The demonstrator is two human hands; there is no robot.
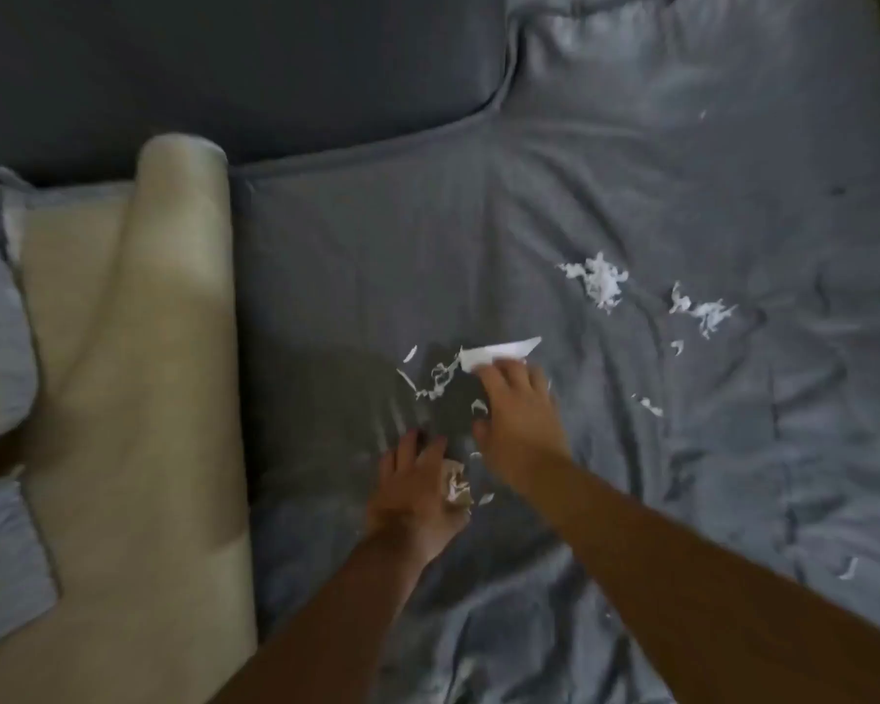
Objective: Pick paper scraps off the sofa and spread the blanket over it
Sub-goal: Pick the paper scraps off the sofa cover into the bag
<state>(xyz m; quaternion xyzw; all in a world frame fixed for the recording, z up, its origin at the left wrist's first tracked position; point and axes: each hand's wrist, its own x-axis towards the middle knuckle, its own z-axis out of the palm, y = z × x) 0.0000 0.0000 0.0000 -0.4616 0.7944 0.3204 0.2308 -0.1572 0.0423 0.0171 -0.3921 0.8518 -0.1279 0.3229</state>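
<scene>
Clearly the tidying was only partly done. The right hand reached forward over the wrinkled grey fabric-covered sofa seat and pinched a larger white folded sheet of paper between its fingertips. The left hand lay just behind it, palm up and cupped around a small wad of crumpled white paper bits, apparently serving as the collecting hand.

Plenty was left. Thin white curled paper strips lay on the seat just ahead of the left hand and beside the right hand. Farther off, beyond and to the right of the right hand, sat a fluffy white cluster of shredded paper, with a second smaller white cluster next to it. A lone white paper fleck lay just right of the right hand, and another stray white sliver rested near the seat's right edge, well apart from both hands.

The spreading step had not begun, judging by the scraps remaining. A cream-coloured soft folded cloth, possibly the blanket, lay draped at the left, well away from either hand.
</scene>
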